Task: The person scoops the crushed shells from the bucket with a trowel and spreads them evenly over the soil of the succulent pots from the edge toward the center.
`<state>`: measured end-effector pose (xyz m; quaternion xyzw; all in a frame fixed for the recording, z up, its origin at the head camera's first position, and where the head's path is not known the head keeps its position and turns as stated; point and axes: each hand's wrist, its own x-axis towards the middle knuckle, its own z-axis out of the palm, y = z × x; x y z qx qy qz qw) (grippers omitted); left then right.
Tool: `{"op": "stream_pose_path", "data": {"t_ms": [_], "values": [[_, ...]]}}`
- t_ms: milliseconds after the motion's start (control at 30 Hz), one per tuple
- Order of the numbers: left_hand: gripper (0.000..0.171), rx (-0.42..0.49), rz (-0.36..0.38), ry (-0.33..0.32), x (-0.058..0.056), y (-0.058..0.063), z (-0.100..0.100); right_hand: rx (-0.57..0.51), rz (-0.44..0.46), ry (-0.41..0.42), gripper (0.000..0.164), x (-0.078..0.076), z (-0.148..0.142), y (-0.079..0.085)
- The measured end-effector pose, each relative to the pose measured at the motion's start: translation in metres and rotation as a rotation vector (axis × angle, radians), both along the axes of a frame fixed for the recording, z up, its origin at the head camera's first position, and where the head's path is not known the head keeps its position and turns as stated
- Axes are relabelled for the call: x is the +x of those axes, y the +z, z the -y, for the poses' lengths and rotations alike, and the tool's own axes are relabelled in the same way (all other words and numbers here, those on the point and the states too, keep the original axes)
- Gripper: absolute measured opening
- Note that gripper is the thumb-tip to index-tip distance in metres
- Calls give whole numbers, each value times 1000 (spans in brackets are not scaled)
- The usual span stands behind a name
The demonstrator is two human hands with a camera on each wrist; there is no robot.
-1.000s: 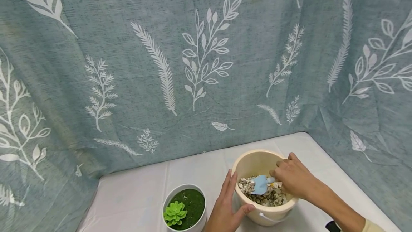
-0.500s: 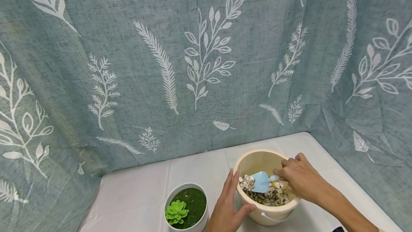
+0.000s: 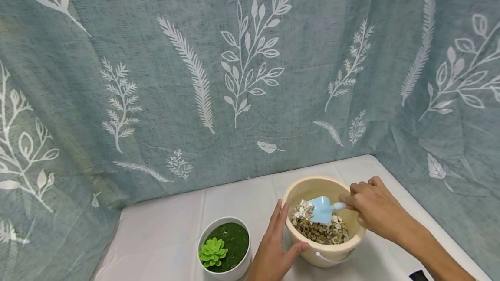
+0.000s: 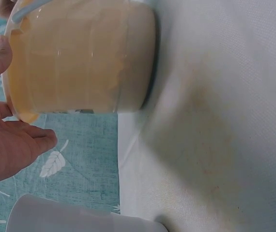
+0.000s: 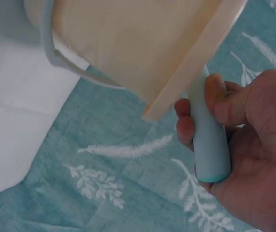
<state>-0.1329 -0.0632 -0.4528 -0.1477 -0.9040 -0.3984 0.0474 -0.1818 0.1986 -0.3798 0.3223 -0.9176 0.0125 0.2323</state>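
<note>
My right hand [image 3: 375, 205] grips the handle of a light-blue toy shovel [image 3: 322, 210]. Its blade is inside a cream bucket [image 3: 328, 253], over a layer of mixed gravel or shell bits [image 3: 326, 233], with pale pieces at its left tip. From the right wrist view, curled fingers and thumb hold the shovel's pale handle [image 5: 208, 140] beside the bucket's rim. My left hand [image 3: 273, 246] rests against the bucket's left side, fingers extended and thumb at the front of the rim. In the left wrist view, that hand [image 4: 7, 135] touches the rim.
A white pot [image 3: 251, 255] with green filling and a bright green succulent [image 3: 212, 252] stands left of the bucket. Both are on a white-covered table [image 3: 164, 233]. A blue-green leaf-patterned cloth [image 3: 250, 99] hangs behind. A dark object [image 3: 419, 276] lies at the lower right.
The shovel has risen within the bucket, carrying pale pieces at its blade, and my right hand has lifted slightly up and right. My left hand keeps its place on the bucket.
</note>
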Motion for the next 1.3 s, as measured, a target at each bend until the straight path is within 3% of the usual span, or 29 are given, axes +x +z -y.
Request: {"op": "stream_pose_path", "data": {"t_ms": [200, 467, 733, 933, 1067, 1300], "values": [[88, -1, 11, 3, 0, 1, 2, -29, 24, -12, 16, 2, -6, 5], [88, 0, 4, -3, 0, 3, 2, -55, -34, 12, 20, 6, -15, 12], [89, -5, -10, -15, 1, 3, 5, -48, 34, -14, 24, 9, -15, 23], [92, -2, -41, -7, 4, 6, 8, -60, -3, 15, 23, 12, -7, 32], [94, -23, -99, 17, 10, 10, 16, -61, -25, 48, 21, 14, 4, 34], [81, 11, -278, 156, 24, 13, 47, -72, -47, 104, 19, 15, 25, 36]]}}
